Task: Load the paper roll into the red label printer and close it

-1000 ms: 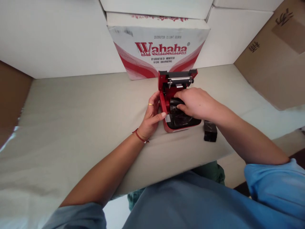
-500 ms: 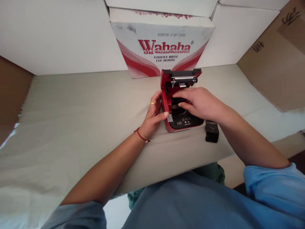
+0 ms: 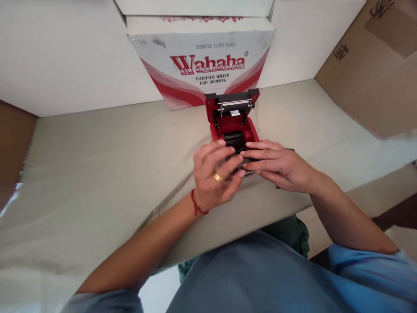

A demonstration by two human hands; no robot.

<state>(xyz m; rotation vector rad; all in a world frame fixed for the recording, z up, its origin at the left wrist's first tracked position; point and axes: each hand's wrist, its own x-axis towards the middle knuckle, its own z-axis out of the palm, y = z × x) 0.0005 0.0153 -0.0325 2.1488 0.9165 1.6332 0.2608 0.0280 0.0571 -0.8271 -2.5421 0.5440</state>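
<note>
A small red-and-black printer [image 3: 228,126] stands on the cloth-covered table with its lid [image 3: 232,106] raised, showing a roller bar inside. Something black [image 3: 233,138] lies in its compartment. My left hand [image 3: 216,174], slightly blurred and wearing a ring, is over the front left of the printer with its fingers apart. From the right, my right hand [image 3: 276,165] reaches across the front panel with its fingers stretched out, tips close to the left fingers. Neither hand visibly holds anything. The hands hide most of the front panel. Behind my right hand, only dark edges of a black block show.
A white-and-red water carton [image 3: 208,65] stands right behind the printer, between white boxes [image 3: 71,56]. A brown cardboard box [image 3: 374,74] is at the right, and another brown surface [image 3: 14,143] at the left. The table's front edge runs close to my body.
My right hand has come out of the printer's compartment to its front right. My left hand has left the printer's left side and moved over its front. The view has shifted slightly.
</note>
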